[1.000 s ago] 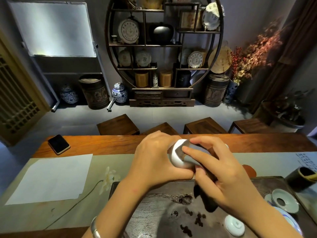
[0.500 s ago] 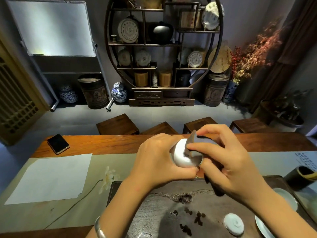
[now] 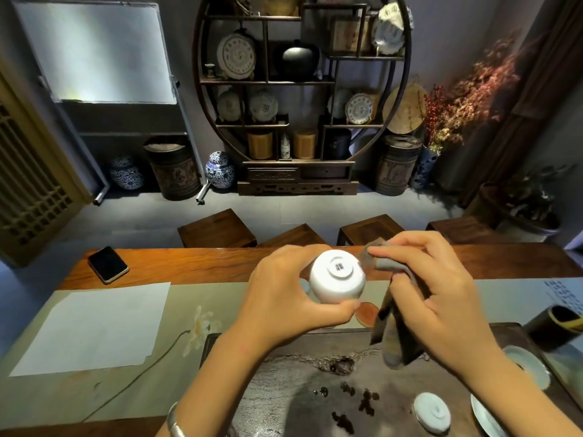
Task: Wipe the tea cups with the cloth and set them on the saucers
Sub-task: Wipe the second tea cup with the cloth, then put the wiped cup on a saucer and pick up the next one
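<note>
My left hand [image 3: 284, 298] grips a white tea cup [image 3: 337, 277] above the table, turned so its foot ring faces the camera. Just to its right, my right hand [image 3: 441, 298] pinches a grey-brown cloth [image 3: 394, 326] whose upper fold sits close beside the cup's rim while the rest hangs down over the dark tea tray [image 3: 284, 389]. A pale saucer [image 3: 530, 365] lies at the tray's right edge. A round reddish coaster [image 3: 367, 312] shows under the cup.
A small white lid [image 3: 431, 413] and another plate [image 3: 484, 419] lie at the tray's lower right. Dark tea leaves [image 3: 353, 402] are scattered on the tray. A white paper sheet [image 3: 94, 326], a phone [image 3: 108, 264] and a dark cylinder [image 3: 552, 324] sit on the table.
The cloth has come off the cup's side and now sits to its right. The cup has turned so its base faces the camera.
</note>
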